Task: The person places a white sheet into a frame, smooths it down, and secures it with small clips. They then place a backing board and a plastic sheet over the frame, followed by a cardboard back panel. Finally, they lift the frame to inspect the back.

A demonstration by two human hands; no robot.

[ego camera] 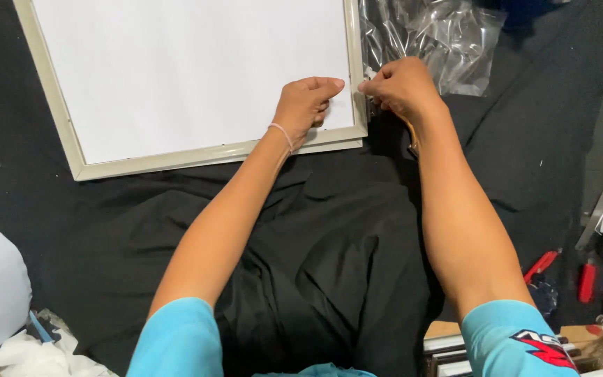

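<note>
Hands are both working the right edge of a framed white board. Left hand (pixel 308 105) is curled into a loose fist, knuckles resting on the white panel, thumb pressing toward the rail. Right hand (pixel 403 87) is sitting just outside the frame, fingers pinching together on something tiny at the edge, looks like a scrap of clear film but it's too small to be sure. Thumbs are nearly touching across the rail.

My guess is the step in hand is picking at or peeling something off that right rail near the lower corner. Next move probably calls for a firmer pinch and a steady pull along the edge while the other hand is holding the board down.

Board (pixel 197 70) itself is lying flat on a black cloth (pixel 315 244), with a plain white face, a pale metal-looking frame (pixel 176 159) and a shiny bottom rail. Crumpled clear plastic wrap (pixel 441 42) is sitting just past the right hand. Red-handled tools (pixel 542 265) are lying well apart, lower right.
</note>
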